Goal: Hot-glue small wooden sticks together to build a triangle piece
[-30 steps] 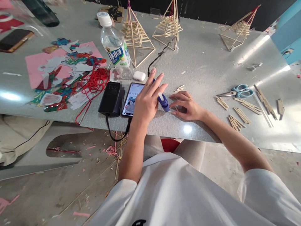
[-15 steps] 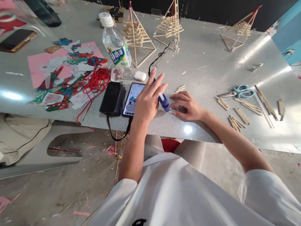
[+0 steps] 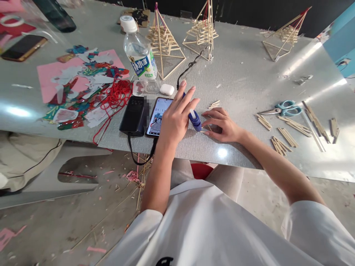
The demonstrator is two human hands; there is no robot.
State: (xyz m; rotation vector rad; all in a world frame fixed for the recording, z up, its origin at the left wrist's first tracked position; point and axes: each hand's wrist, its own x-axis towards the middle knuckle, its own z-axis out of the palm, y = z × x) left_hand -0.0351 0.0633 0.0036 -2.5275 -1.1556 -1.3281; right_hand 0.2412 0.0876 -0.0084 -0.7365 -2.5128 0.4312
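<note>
Far out to the left of my fingers the paper scraps (image 3: 80,83) and red string (image 3: 116,94) lie in a heap on the surface (image 3: 238,74), with the water bottle (image 3: 140,55) beyond them. Nearer in, the power bank (image 3: 133,115) and the phone (image 3: 158,116) sit just beside my left hand (image 3: 173,120), the phone partly under it. That hand is wrapped round the glue gun (image 3: 195,120), with the pointing and middle fingers (image 3: 185,96) stretched out straight and spread a little while the thumb side holds the body; the nozzle points down and to the right. Its tip is almost at the small sticks (image 3: 205,130) that my right hand (image 3: 223,123) keeps flat on the surface, fingertips pressed down close together on them. To do this well, I judge I should hold the sticks dead still, keep my fingertips just clear of the tip, and lay only a small bead where they meet. A few loose sticks (image 3: 214,104) lie just past my right fingers; well off to the right are the scissors (image 3: 285,109) and the cut stick bundles (image 3: 287,136)
</note>
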